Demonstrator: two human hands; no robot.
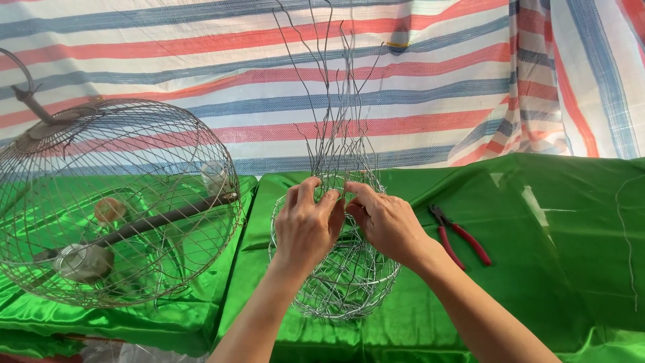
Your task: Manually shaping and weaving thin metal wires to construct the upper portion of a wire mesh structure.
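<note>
A small, half-woven wire basket [349, 282] stands on the green cloth [551, 269] in front of me, with several loose wire ends [336, 101] sticking up from its top. My left hand [306, 225] grips the basket's upper rim on the left side. On the right side, my right hand [383, 222] pinches the wires at the rim. The fingertips of both hands meet at the top middle of the weave.
A large round wire cage [114, 202] lies at the left, with a dark perch bar and small cups inside. Red-handled pliers [460, 235] lie on the cloth to the right of the basket. A striped tarp [437, 81] hangs behind.
</note>
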